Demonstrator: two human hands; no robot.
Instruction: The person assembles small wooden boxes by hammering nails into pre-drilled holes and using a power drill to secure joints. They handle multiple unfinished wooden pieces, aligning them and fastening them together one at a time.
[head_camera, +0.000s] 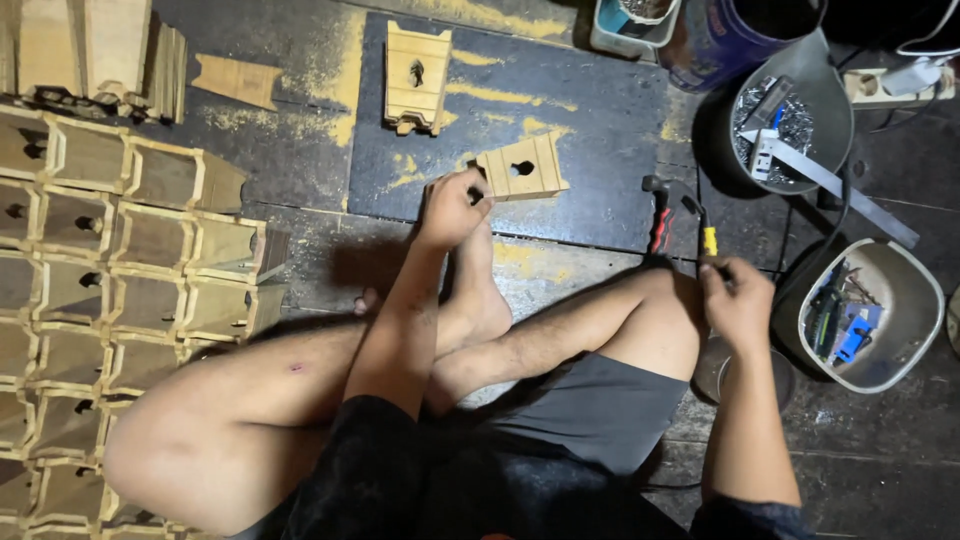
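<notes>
Left hand (452, 207): fingers clamped on edge of small wooden box (522, 167), box lying on dark floor mat (600, 120). Right hand (738, 298): closed around yellow-handled tool (707, 238), beside knee. Hammer (660, 210) on floor near. Tool bowl (880, 315) right. Stacked wooden boxes (120, 280) left.

Pale tan wooden box (522, 167), yellow-handled tool (708, 238)
</notes>
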